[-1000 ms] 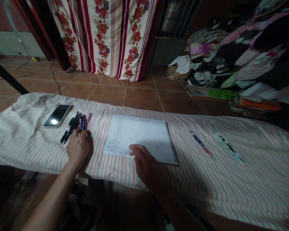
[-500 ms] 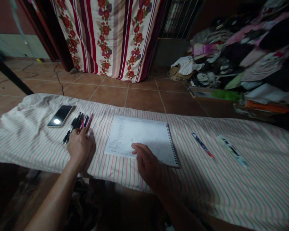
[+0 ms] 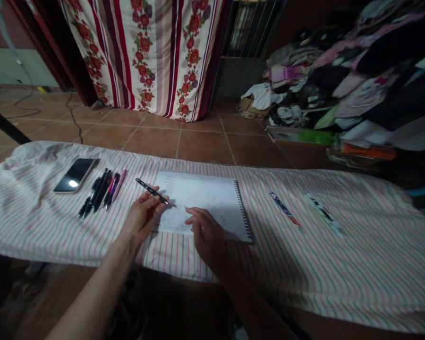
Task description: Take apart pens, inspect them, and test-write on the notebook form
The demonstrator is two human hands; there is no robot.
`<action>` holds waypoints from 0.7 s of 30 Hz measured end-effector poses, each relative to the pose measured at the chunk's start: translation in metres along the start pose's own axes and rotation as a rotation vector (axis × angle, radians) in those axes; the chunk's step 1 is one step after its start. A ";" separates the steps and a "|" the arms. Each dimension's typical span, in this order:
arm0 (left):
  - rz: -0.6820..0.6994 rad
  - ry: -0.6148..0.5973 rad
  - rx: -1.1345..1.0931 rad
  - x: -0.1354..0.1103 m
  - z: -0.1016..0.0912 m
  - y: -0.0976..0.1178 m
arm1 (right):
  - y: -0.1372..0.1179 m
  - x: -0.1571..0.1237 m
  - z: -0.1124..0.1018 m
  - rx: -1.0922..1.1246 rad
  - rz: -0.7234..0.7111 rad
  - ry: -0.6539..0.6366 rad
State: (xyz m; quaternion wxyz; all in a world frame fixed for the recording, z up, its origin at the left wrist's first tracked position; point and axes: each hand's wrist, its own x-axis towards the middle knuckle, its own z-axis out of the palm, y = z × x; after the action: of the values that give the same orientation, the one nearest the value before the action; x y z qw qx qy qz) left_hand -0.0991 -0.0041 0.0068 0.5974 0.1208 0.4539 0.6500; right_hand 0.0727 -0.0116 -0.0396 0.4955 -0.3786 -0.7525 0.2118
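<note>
Left hand (image 3: 141, 218) pinches a black pen (image 3: 150, 190) at the notebook's (image 3: 205, 198) left edge; right hand (image 3: 207, 236) lies slack on it; print illegible.

**One Phone, One Notebook, Pens by the Handful**

Two hands: left hand (image 3: 141, 218) and right hand (image 3: 207, 236). One phone (image 3: 74, 175). One spiral notebook (image 3: 205, 203). One black pen (image 3: 150, 191) on its own. One pen cluster (image 3: 101, 191) of four or five, packed too close to count surely. Two pen-like pieces: a blue-red stick (image 3: 284, 208) and a pale stick (image 3: 322, 213).

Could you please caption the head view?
Left hand holds a black pen; right hand rests on a white spiral-bound notebook.
</note>
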 end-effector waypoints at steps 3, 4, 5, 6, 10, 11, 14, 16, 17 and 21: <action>-0.047 0.006 -0.072 -0.003 0.012 -0.006 | 0.001 0.002 0.001 0.108 0.154 0.020; -0.052 0.002 -0.084 -0.004 0.015 -0.009 | 0.001 0.003 0.002 0.158 0.218 0.025; -0.055 -0.006 -0.093 -0.004 0.018 -0.012 | 0.002 0.004 0.003 0.209 0.285 0.030; -0.059 -0.017 -0.098 -0.005 0.020 -0.015 | 0.003 0.005 0.003 0.259 0.345 0.035; -0.088 -0.035 -0.105 -0.010 0.030 -0.027 | 0.006 0.010 0.005 0.447 0.510 0.076; -0.095 -0.031 -0.105 -0.012 0.032 -0.030 | 0.007 0.012 0.004 0.476 0.540 0.096; -0.118 -0.021 -0.103 -0.016 0.039 -0.037 | 0.008 0.017 0.000 0.521 0.591 0.147; -0.123 -0.024 -0.103 -0.017 0.042 -0.041 | 0.007 0.020 -0.004 0.531 0.604 0.165; -0.119 -0.026 -0.102 -0.017 0.044 -0.043 | 0.007 0.021 -0.005 0.532 0.610 0.174; -0.097 -0.031 -0.097 -0.015 0.047 -0.047 | 0.011 0.023 -0.007 0.553 0.639 0.225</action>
State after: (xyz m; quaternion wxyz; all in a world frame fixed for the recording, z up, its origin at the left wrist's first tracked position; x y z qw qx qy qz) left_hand -0.0306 -0.0019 0.0042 0.6405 0.0797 0.4179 0.6394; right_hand 0.0777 0.0127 -0.0304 0.5669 -0.4660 -0.4540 0.5054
